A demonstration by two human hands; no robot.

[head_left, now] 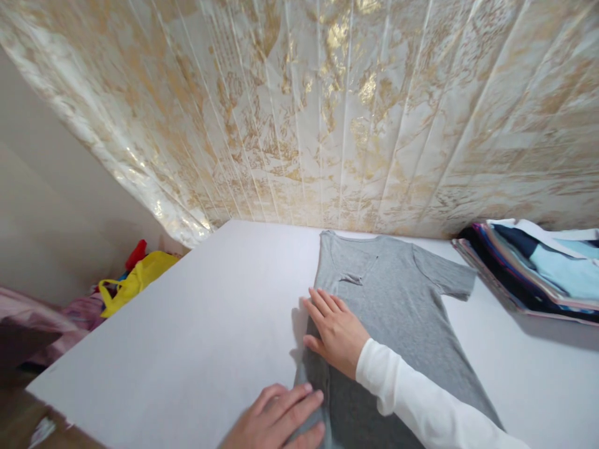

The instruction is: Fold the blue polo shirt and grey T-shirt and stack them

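Note:
A grey T-shirt (402, 312) lies spread on the white table, its neckline toward the curtain. The shirt's left side is folded inward, and one short sleeve sticks out to the right. My right hand (334, 327), in a white sleeve, rests on the folded left part with its fingers stretched out. Lower down, my left hand (281, 421) touches the shirt's left edge near the bottom of the view, fingers extended. Neither hand grips anything. The shirt's lower hem is out of view.
A stack of folded clothes (543, 268) sits at the right on the white table (187, 337). Behind the table hangs a gold-and-white curtain (327, 125). Off the table's left edge are a yellow bag-like item (140, 280) and pink cloth (42, 318).

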